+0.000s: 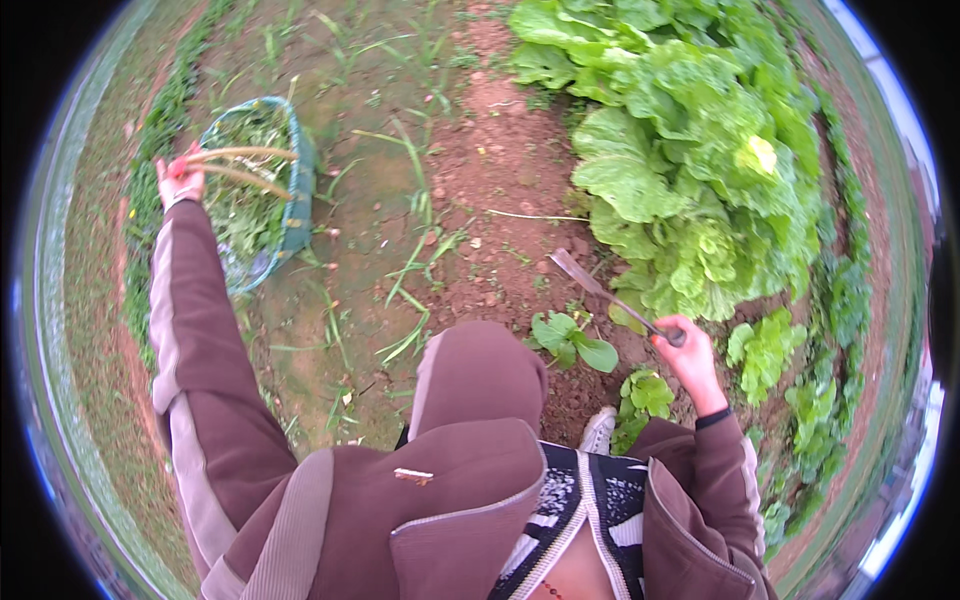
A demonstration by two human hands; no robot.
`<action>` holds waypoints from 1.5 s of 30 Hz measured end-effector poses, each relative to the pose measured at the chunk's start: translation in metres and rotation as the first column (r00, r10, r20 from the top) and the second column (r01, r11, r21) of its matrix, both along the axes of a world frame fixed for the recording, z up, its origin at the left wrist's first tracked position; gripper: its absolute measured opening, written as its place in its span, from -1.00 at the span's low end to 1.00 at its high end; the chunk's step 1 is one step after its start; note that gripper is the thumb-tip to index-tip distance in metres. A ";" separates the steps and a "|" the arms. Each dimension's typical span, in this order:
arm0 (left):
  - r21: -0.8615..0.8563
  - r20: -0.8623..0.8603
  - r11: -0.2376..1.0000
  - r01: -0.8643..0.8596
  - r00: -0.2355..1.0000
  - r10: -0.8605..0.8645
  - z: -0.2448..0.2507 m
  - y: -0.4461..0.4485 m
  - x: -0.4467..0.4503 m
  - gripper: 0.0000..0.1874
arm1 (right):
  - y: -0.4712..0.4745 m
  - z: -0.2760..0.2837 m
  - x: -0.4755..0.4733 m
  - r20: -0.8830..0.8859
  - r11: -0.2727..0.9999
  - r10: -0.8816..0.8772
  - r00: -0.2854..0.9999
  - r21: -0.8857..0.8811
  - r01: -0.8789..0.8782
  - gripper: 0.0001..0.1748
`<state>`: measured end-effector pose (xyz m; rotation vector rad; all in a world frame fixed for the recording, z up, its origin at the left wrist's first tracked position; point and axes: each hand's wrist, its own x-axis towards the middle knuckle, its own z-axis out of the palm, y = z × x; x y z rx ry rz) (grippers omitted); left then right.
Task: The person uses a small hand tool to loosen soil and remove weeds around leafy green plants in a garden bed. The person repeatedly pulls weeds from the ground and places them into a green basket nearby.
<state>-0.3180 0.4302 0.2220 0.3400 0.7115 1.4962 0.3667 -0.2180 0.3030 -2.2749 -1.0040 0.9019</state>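
Note:
At the far left, my left hand is at the tan handles of a green-blue woven basket, which is tilted and holds pulled greens. Something red shows at the fingers, and the hand's grip is hard to make out. To the right, my right hand is closed around the short handle of a small metal hand tool with a flat narrow blade. The blade points up and left, over the soil beside large leafy lettuce-like plants. A small broad-leaved seedling grows below the blade.
Bare reddish soil runs up the middle. Grassy shoots stand left of it. Smaller leafy plants grow at the right, and another is close by my white shoe. My bent knee is at the lower middle.

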 end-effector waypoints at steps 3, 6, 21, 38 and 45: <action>-0.154 -0.139 0.973 -0.172 0.979 0.151 0.006 0.003 0.002 -0.57 | 0.013 0.004 0.000 -0.025 0.996 -0.009 1.000 0.088 0.011 -0.75; -0.250 -0.759 0.931 -0.267 0.651 -0.017 0.033 -0.022 0.037 -0.64 | 0.025 0.013 0.000 -0.421 0.971 -0.141 0.896 0.116 0.207 -0.76; 0.142 -0.046 -0.059 0.988 -0.053 -0.998 0.123 -0.487 0.560 -0.12 | 0.004 0.098 -0.041 -0.242 0.835 0.250 0.937 0.544 -0.082 -0.59; -0.140 -0.196 0.348 0.927 0.319 -0.927 0.080 -0.465 0.569 -0.20 | -0.170 -0.061 0.226 0.098 0.951 -0.300 0.949 -0.046 0.306 -0.67; -0.239 -0.204 0.371 0.897 0.327 -0.923 0.056 -0.451 0.548 -0.21 | -0.140 -0.210 0.209 -0.679 0.584 -0.625 0.385 -0.079 0.808 -0.39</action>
